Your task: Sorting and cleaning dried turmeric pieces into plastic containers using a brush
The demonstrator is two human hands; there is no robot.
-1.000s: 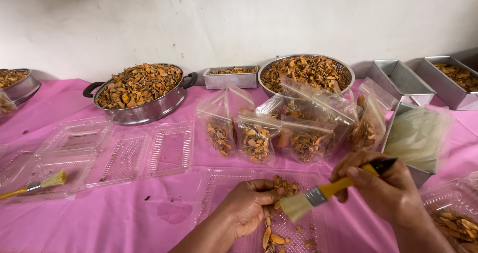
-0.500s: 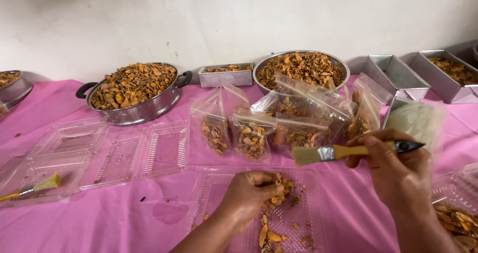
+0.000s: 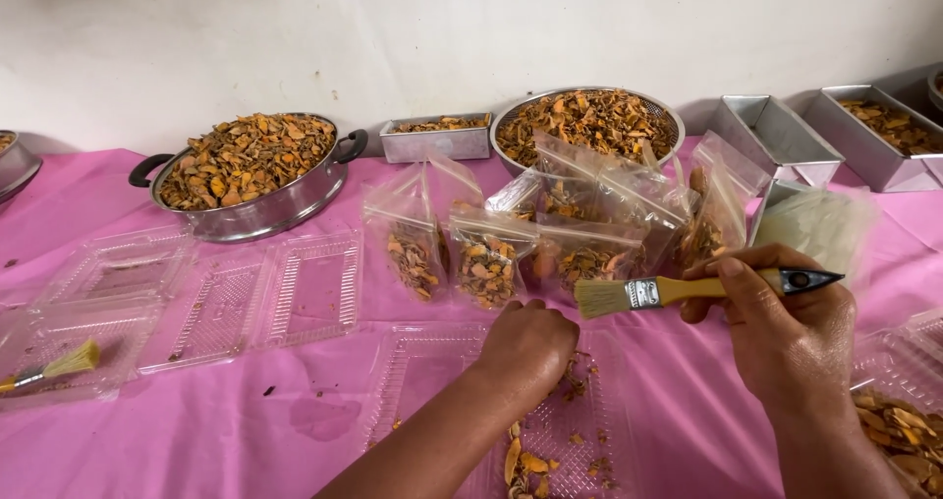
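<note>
The left hand lay knuckles-up with its fingers curled together over dried orange slices scattered in an open clear plastic tray at the near edge of the pink-covered table; whether the fingers pinched any slice could not be told. The right hand was clamped on the yellow handle of a paintbrush, held level above the tray with its bristles pointing left, just beyond the left hand's knuckles. Bare pink cloth lay between the two hands and to the left of the tray, leaving some free room near the front edge. Just behind the hands, a cluster of clear pouches part-filled with slices stood upright and close together, closing off the way toward the wall. Farther back sat a handled steel pot heaped with slices, a small rectangular tin, and a round steel bowl, also heaped. Two rectangular tins stood at the far right. To the left, empty hinged clear trays lay open side by side, and a second brush rested in one near the left edge. Another tray of slices sat just right of the right wrist.
</note>
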